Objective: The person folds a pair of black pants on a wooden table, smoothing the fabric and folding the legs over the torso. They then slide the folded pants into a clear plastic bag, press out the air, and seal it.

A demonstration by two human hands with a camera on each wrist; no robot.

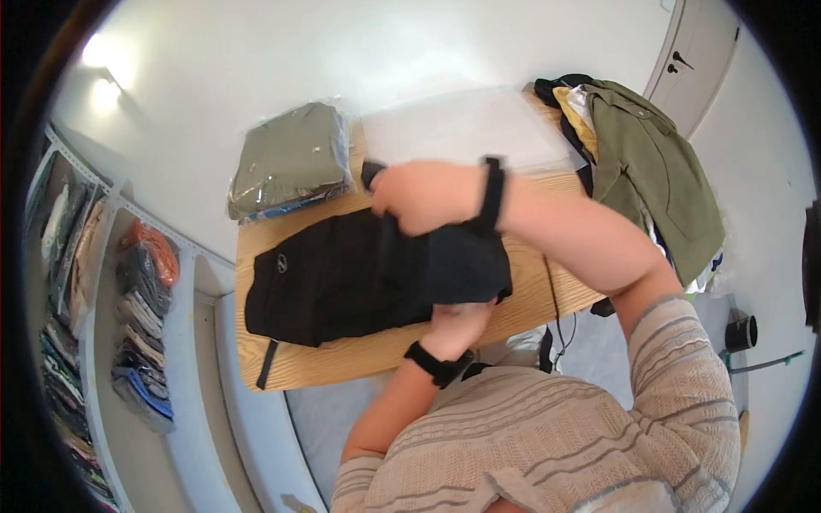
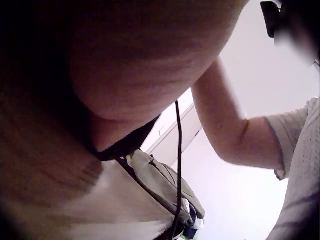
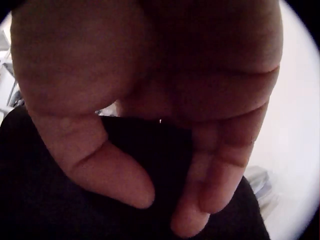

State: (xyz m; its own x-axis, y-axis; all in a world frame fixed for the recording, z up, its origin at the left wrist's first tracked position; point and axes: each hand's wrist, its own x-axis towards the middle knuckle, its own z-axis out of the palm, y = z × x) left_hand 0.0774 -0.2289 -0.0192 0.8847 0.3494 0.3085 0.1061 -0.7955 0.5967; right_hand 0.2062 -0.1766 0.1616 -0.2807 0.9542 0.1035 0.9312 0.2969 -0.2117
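Note:
A black garment point(image 1: 342, 278) with a small light logo lies folded on the wooden table point(image 1: 282, 368); a dark strap hangs from its left end. At its far edge my right hand point(image 1: 428, 197), slightly blurred, grips a piece of the black cloth, part of which sticks out past the fingers. In the right wrist view the thumb and fingers of my right hand point(image 3: 150, 100) curl around dark cloth point(image 3: 150, 150). My left hand point(image 1: 462, 325) is at the near right edge, its fingers hidden under the cloth. The left wrist view shows my left hand point(image 2: 145, 65) close up, fingers unclear.
A bagged olive garment point(image 1: 291, 162) lies at the back left, beside clear plastic sheets point(image 1: 462, 128). Olive and other clothes point(image 1: 658, 179) are piled at the right. A dark cord point(image 1: 554, 295) hangs over the near edge. Shelves of clothes point(image 1: 145, 342) stand left.

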